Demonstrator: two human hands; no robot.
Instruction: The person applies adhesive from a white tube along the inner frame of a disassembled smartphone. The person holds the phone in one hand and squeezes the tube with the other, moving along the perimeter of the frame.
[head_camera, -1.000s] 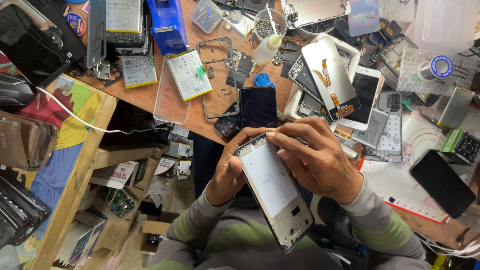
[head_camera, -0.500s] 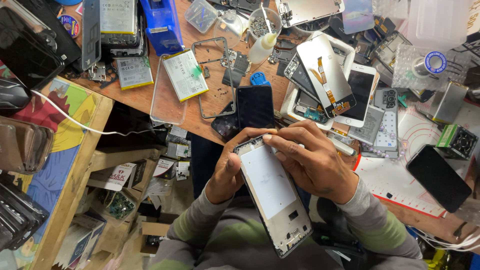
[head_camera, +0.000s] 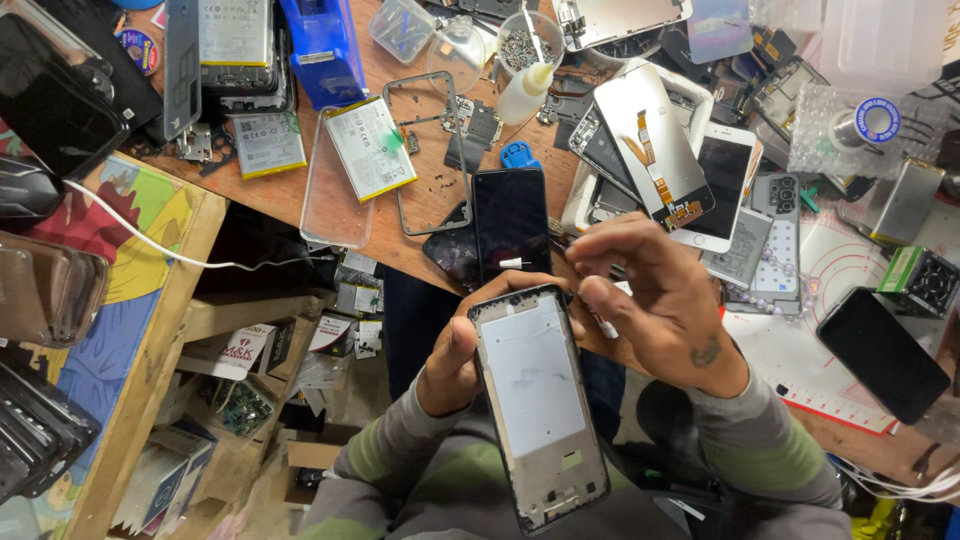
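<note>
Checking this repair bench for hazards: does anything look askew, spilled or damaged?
Yes. Tiny screws lie loose on the wooden bench by the empty phone frame. A black phone overhangs the bench edge. The left hand grips a stripped phone frame; the right hand pinches a thin tool.

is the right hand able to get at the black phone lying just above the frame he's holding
Probably yes. The right hand hovers right beside the black phone with nothing between them, though its fingers pinch a thin tool. The left hand holds the phone frame.
</note>
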